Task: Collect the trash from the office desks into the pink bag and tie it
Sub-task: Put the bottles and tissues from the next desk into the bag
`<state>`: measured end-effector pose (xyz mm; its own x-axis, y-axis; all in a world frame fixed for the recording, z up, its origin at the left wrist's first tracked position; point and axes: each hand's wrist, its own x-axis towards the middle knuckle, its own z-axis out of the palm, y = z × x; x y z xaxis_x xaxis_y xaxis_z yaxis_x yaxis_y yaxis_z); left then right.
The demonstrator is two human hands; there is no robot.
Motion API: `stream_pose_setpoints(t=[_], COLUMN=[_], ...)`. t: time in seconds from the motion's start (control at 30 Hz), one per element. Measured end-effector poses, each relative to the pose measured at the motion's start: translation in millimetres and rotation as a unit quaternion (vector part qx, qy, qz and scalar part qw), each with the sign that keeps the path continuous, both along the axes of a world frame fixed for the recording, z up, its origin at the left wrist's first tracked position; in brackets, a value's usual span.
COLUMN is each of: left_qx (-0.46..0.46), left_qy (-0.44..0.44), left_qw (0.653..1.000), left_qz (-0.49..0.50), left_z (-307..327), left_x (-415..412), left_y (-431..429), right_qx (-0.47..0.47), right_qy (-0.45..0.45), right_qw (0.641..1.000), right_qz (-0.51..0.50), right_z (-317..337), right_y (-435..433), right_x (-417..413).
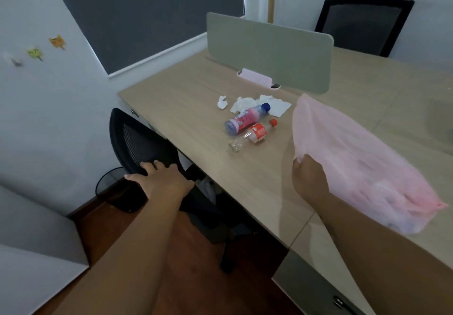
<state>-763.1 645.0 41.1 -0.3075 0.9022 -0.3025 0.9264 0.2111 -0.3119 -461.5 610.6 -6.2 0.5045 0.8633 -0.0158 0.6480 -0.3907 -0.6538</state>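
Note:
My right hand (309, 177) grips the rim of the pink bag (362, 162), which lies across the wooden desk (191, 99) with something pale inside near its bottom. Beyond it on the desk lie a pink-labelled bottle with a blue cap (246, 118), a clear bottle with a red label and red cap (255, 135), and crumpled white tissues (247, 103), with one small wad (222, 102) to the left. My left hand (160, 176) rests on top of the backrest of a black mesh chair (137, 143), fingers curled over its edge.
A grey-green divider panel (267, 50) stands across the desk, with a pink-white power strip (257, 79) at its foot. A second black chair (362, 25) sits at the far side. A black wire bin (107, 182) stands on the floor by the wall.

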Motion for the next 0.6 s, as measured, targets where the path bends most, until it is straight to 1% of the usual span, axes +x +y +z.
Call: stream_pose_setpoints(t=[0.1,0.17,0.27,0.37,0.5,0.6], left_qx=[0.002,0.001,0.030,0.065,0.052,0.042], left_qy=[0.014,0.026,0.027,-0.035,-0.132,-0.159], left_qw=[1.000,1.000,0.999,0.996,0.988,0.984], left_qz=[-0.017,-0.008,-0.005,-0.043,-0.059,-0.072], left_z=[1.0,2.1,2.8,-2.9,-19.6,-37.3], left_x=[-26.0,-42.2,-44.7,-15.1,38.7,74.9], left_y=[5.0,13.2,33.9,63.4,96.9,116.0], right_qx=[0.006,0.006,-0.008,-0.002,0.006,0.022], right_qy=[-0.014,-0.032,-0.045,-0.061,-0.045,-0.058], right_qw=[1.000,0.999,0.999,0.997,0.995,0.997], right_qz=[-0.013,-0.018,-0.028,-0.041,-0.085,-0.054], right_z=[-7.2,-10.2,-11.0,-10.0,1.4,4.2], right_y=[10.3,18.2,29.0,39.6,50.1,60.3], right_x=[-11.1,-15.6,-13.1,2.4,31.2,59.8])
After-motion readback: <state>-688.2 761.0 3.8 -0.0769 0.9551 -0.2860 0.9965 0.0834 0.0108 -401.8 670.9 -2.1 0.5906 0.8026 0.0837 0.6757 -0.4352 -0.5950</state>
